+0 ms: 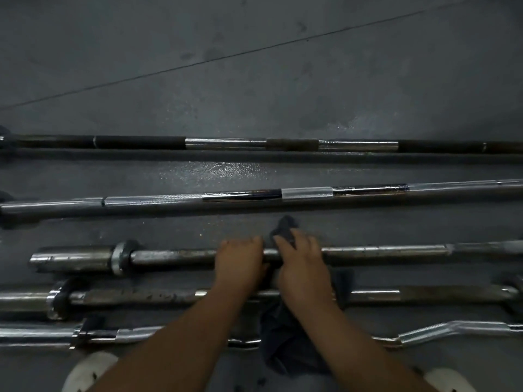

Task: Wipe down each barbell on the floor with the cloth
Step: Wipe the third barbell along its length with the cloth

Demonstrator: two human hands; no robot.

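In the head view, your left hand curls over the shaft of the middle barbell, gripping the bare metal. Just beside it, your right hand clasps the dark cloth around the same shaft, and the cloth's loose end trails down between your forearms. On the grey floor, the far barbell and second barbell lie beyond. The fourth barbell and the curl bar lie nearer you.
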